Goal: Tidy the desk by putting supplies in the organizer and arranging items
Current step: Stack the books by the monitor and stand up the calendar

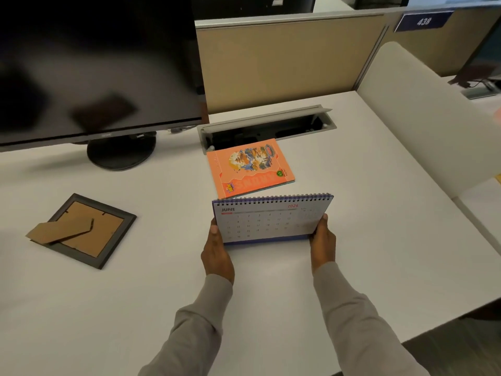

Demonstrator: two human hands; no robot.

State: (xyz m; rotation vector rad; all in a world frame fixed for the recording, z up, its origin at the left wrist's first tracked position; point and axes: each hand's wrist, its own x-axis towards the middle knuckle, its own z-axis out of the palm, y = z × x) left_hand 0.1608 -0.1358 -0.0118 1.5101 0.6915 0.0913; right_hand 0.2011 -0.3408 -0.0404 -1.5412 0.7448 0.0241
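- Between our two hands, the desk calendar [271,219] stands on the white bench [352,213], left hand [217,256] and right hand [322,240] clamping its side edges with fingers [324,219] closed, likely to square it up
- Wire-bound card pages, matte
- Behind it lies a glossy orange booklet [249,168]; far left, a dark picture frame [86,230] lies face down, its cardboard back showing

You're at an office cubicle: a fabric partition [284,58] backs the white desk [379,213], monitor [95,63] far left (placard [423,21] reads 438).
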